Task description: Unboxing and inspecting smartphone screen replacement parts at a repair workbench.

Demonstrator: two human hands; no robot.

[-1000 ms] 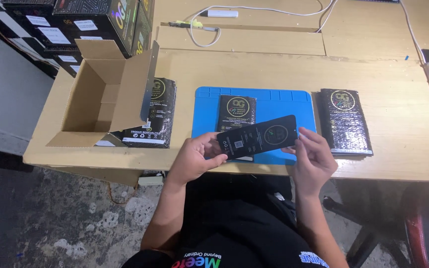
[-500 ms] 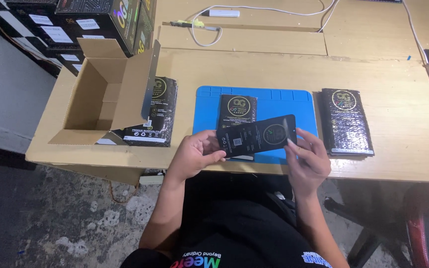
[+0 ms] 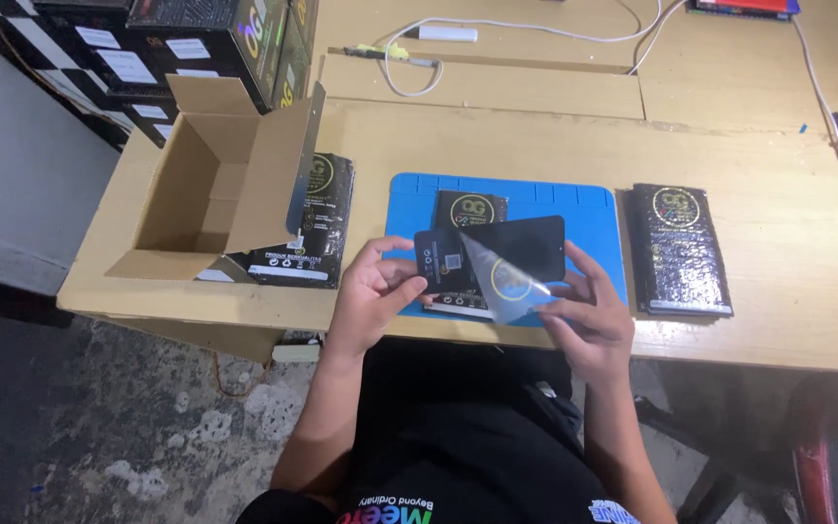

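**Hands peel a film from a dark panel**

Wooden counter point(image 3: 535, 136) carries everything, and a rough grey floor shows below its edge. Left hand point(image 3: 372, 291) grips the left end of a dark flat panel point(image 3: 526, 245), thumb on top, holding it above a blue mat point(image 3: 594, 209). Right hand point(image 3: 589, 325) pinches a clear film point(image 3: 499, 281), which is lifted from the panel and curls toward the person. Under the panel, on the mat, lies a black packet point(image 3: 470, 207). Left of the left hand stands an open cardboard box point(image 3: 208, 189), with a black pack point(image 3: 307, 228) just beside it. Right of the right hand another black pack point(image 3: 679, 247) lies flat. Beyond the hands, white cables point(image 3: 535, 24) cross the counter.
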